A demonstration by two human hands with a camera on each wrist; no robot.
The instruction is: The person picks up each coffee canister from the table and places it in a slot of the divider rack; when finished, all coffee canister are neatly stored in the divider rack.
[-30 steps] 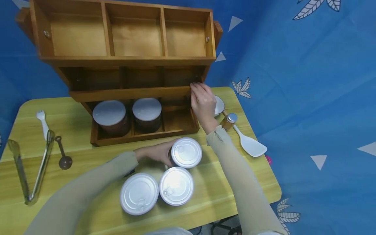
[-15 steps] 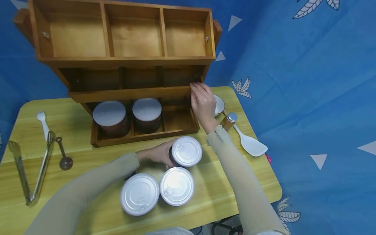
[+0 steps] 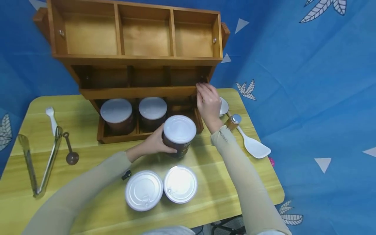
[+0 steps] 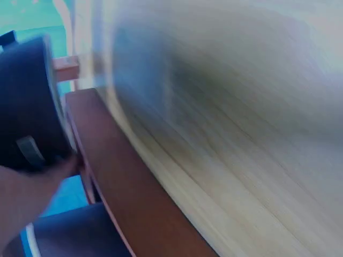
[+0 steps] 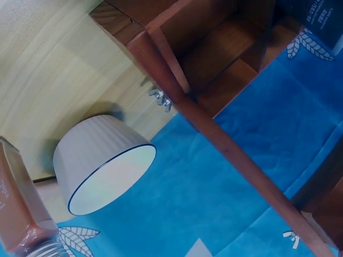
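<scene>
In the head view my left hand [image 3: 155,142] grips a dark can [image 3: 180,130] with a pale lid, fingers and thumb around its side. The can is off the table, by the front edge of the wooden tiered rack [image 3: 141,92]. In the left wrist view the dark can [image 4: 27,101] shows at the left beside the rack's edge [image 4: 123,176]. My right hand [image 3: 209,102] holds the right end of the rack's middle tier. Two lidded cans [image 3: 116,114] [image 3: 152,112] stand in the bottom tier's left and middle compartments; its right compartment is partly hidden.
Two more cans [image 3: 144,191] [image 3: 180,184] stand at the table's front. Tongs [image 3: 41,169], a brown scoop [image 3: 71,153] and a white fork [image 3: 51,117] lie left. A white bowl [image 5: 102,160], a spice bottle [image 3: 234,120] and a white spatula [image 3: 255,147] are right.
My left hand has lifted the can from beside the two front cans and carried it toward the rack's bottom tier. The right hand stays at the rack; the head view has shifted slightly.
</scene>
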